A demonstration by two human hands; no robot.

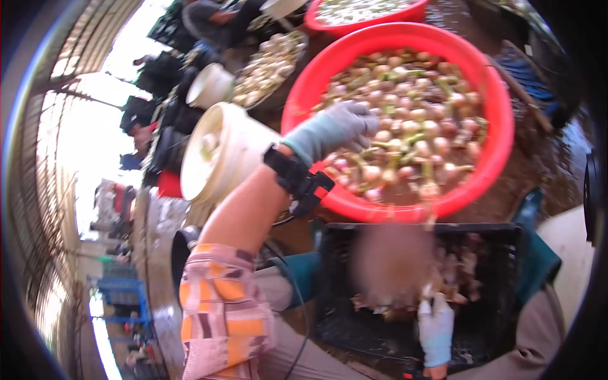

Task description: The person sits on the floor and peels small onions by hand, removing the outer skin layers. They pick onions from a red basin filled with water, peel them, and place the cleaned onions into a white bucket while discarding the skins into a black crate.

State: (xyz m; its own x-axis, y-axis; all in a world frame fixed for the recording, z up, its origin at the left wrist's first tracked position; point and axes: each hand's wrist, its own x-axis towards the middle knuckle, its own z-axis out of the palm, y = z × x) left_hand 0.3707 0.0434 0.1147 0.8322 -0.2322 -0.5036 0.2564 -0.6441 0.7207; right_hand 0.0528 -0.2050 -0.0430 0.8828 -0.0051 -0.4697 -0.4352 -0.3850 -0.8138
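My left hand [345, 128], in a grey-and-teal glove, is over the left part of a large red tub [498, 136]. Its fingers point right, loosely bent and a little apart, with nothing visible in them. The tub is full of pinkish bulbs [421, 114] with short green stalks, like onions or garlic. My right hand [436, 329], gloved too, is low in a black crate [342, 329] between my legs. Its fingers are drawn together at pale peelings [465, 272]; what they hold, if anything, I cannot make out. A round blurred patch hides the crate's middle.
A cream bucket [237, 149] stands left of the tub, with a smaller white bucket [211, 86] behind it. Farther back are a wide basin of bulbs [269, 66] and another red tub [367, 25]. A person [212, 19] sits at the far left. A cable [297, 310] crosses my left leg.
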